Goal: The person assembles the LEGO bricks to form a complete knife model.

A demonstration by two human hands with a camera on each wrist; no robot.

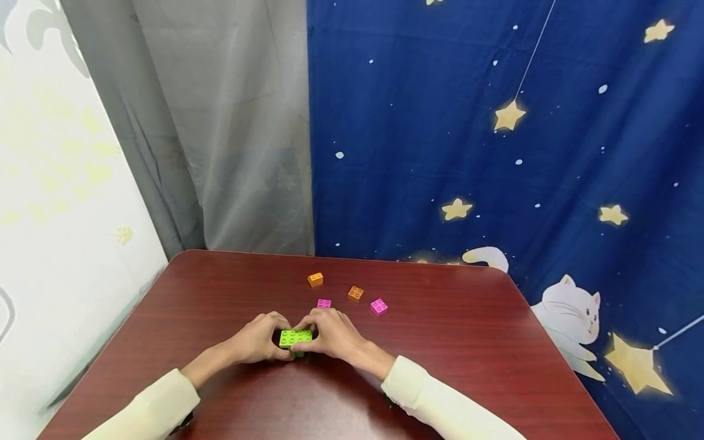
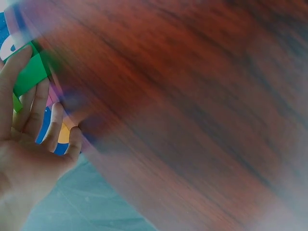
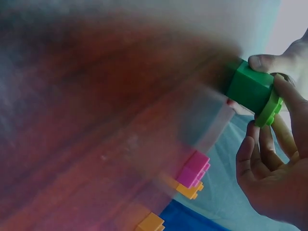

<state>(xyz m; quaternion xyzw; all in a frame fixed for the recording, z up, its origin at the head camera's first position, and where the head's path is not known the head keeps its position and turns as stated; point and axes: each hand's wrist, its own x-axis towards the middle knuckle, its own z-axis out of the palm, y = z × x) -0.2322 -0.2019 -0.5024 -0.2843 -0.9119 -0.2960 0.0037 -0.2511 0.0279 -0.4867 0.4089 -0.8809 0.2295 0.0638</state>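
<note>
We find the lime brick [image 1: 295, 338] between the two hands, above the near part of the table [image 1: 451, 336], with a darker green block [image 3: 249, 86] against its underside. Its long axis runs left to right in the head view — from one hand toward the other — so neither hand is plainly nearer. The left hand [image 1: 258, 338] is clamped on the left side of the pair, its thumb across the green block; the right hand [image 1: 335, 335] pinches the lime brick's right end. We judge alignment between these two pieces to be the governing relation; whether they are fully seated we cannot tell. A pink brick [image 1: 324, 304] lies just beyond the right hand.
</note>
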